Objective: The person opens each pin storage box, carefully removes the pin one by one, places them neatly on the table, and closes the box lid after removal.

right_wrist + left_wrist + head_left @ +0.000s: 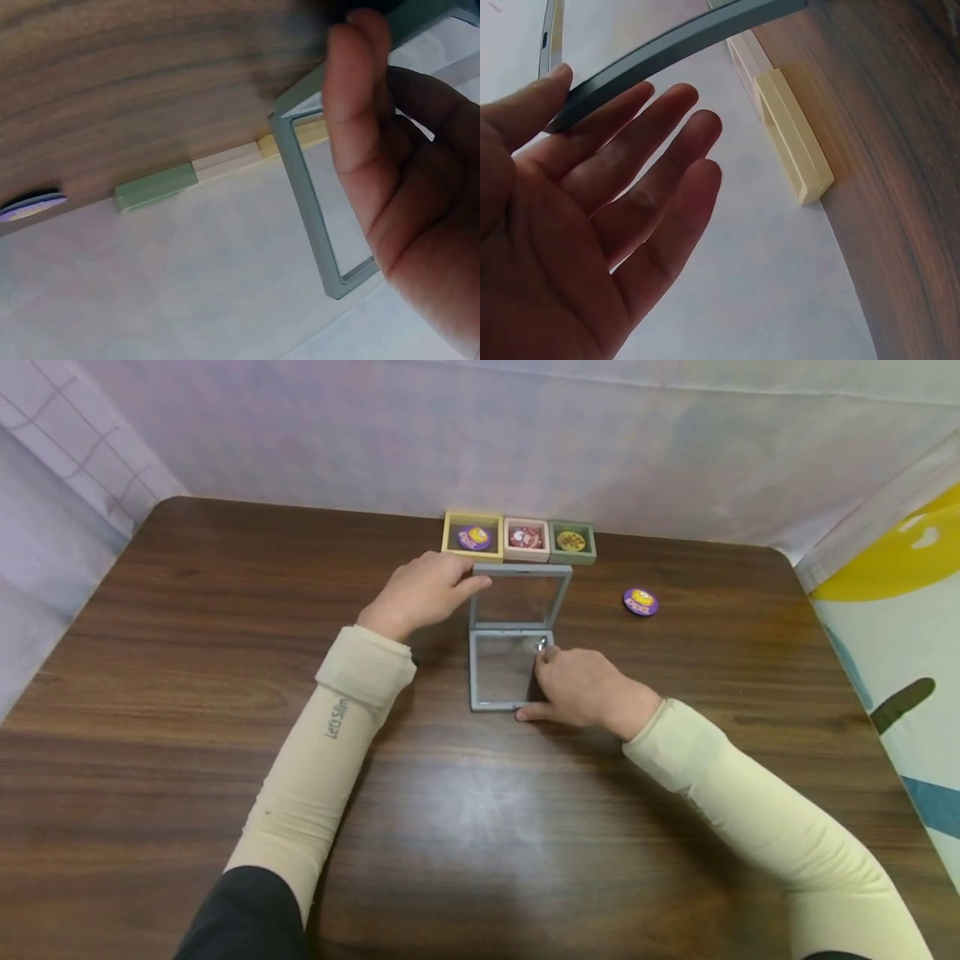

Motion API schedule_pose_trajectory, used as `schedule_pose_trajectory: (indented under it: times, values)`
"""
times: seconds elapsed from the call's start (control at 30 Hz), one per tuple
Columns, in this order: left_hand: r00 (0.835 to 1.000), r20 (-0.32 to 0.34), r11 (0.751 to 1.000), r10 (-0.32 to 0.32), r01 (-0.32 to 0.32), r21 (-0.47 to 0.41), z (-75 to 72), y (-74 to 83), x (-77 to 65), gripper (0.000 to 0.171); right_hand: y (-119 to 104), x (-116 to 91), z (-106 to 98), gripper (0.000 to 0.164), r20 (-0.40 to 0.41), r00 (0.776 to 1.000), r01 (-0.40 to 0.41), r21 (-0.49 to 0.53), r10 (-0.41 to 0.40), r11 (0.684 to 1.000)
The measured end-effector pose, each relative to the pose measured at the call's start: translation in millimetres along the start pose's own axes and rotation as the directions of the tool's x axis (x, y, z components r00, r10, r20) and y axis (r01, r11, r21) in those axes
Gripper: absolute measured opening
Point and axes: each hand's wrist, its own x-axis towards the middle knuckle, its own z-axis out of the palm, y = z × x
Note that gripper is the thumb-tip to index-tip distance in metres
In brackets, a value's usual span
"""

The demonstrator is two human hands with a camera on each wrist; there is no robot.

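Observation:
A hinged grey display frame with clear panes stands unfolded mid-table, its lower half (474, 672) on the wood and its upper half (522, 570) raised. My left hand (423, 593) pinches the raised half at its top left corner; in the left wrist view the thumb (544, 94) lies on one side of the edge and fingers on the other. My right hand (581, 689) grips the lower half by its right side, thumb at the front edge. A small shiny spot shows beside its fingertips. The right wrist view shows the hand (420, 165) covering part of the frame.
Behind the frame, a yellow box (447, 533), a pink box (527, 557) and a green box (573, 560) stand in a row, each with a round badge inside. A loose purple badge (641, 602) lies to the right. A pale curtain (487, 435) hangs along the back.

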Motion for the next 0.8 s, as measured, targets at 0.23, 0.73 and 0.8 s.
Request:
schedule_pose_trajectory:
  times: [0.23,0.73,0.8]
  values:
    - [0.999,-0.032,1.0,-0.024,0.025,0.016,3.1,2.4,0.6,0.037,0.6,0.6,2.6,0.073,-0.073,0.997,-0.003,0.033,0.005,0.999]
    - [0.999,-0.038,0.991,0.007,-0.001,0.136,1.8,8.2,2.6,0.048,1.2,-4.4,0.1,0.082,0.01,0.997,-0.077,0.09,0.077,0.993]
    - [0.999,-0.052,0.991,0.005,0.002,0.134,0.7,7.9,2.4,0.05,1.9,-4.9,-2.3,0.079,0.015,0.997,-0.073,0.096,0.072,0.993]
